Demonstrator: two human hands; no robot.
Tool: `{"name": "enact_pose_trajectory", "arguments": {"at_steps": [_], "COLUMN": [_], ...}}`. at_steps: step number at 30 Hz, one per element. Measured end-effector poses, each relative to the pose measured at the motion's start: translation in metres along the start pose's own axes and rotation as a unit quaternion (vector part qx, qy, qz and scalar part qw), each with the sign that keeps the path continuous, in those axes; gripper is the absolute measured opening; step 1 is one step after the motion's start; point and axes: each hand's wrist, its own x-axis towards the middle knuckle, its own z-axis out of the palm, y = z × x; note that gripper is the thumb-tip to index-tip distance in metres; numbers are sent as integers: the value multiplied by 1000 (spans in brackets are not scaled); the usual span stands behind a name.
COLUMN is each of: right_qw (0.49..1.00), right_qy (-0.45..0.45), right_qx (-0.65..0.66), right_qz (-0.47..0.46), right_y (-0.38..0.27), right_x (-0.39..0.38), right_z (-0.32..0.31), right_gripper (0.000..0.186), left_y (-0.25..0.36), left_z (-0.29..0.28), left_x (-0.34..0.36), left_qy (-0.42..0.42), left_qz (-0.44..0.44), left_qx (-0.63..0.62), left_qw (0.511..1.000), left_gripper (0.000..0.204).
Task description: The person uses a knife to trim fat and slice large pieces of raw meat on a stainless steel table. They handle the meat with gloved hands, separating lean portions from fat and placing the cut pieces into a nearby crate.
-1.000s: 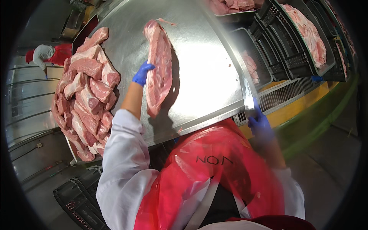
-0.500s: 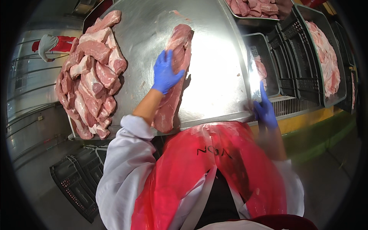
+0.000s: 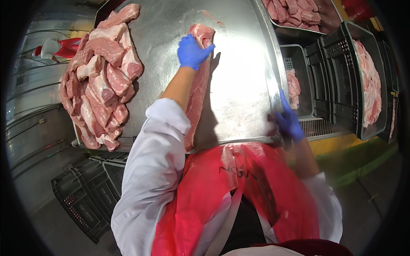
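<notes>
On the steel worktable (image 3: 158, 38), a long strip of raw pork (image 3: 196, 119) lies lengthwise away from me. My left hand (image 3: 195, 51), in a blue glove, is closed over the far part of that strip, thumb to the right. At the table's right edge, my right hand (image 3: 288, 119), also gloved, grips a knife (image 3: 271, 91) with the index finger extended forward; the blade is shiny and hard to make out against the steel. A heap of pork cuts (image 3: 102, 77) covers the left side of the table.
A steel tray of meat (image 3: 294, 13) is at the back right. Dark crates (image 3: 333, 81) stand on the right, some holding pale meat (image 3: 369, 85). More crates (image 3: 85, 196) sit low at left. A co-worker in red and white (image 3: 60, 48) is at the upper left.
The pork strip sits farther right than a second ago. My left hand has moved up along it toward its far end. My right hand remains at the table's right edge with the knife.
</notes>
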Motion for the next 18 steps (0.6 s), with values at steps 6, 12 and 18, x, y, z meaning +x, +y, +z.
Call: {"name": "enact_pose_trajectory", "arguments": {"at_steps": [6, 12, 18], "right_qw": [997, 990, 990], "right_qy": [3, -45, -16], "right_qx": [-36, 87, 109], "right_qz": [-64, -102, -85], "right_y": [1, -24, -68], "right_x": [33, 101, 172], "right_z": [-1, 23, 49], "right_gripper": [84, 81, 81], "left_y": [-69, -228, -60], "left_z": [33, 26, 12], "left_x": [49, 79, 92], "left_qy": [-134, -227, -91], "left_qz": [-123, -216, -48], "left_qx": [-304, -129, -106], "left_qw": [935, 941, 989], "left_gripper": [27, 31, 54]}}
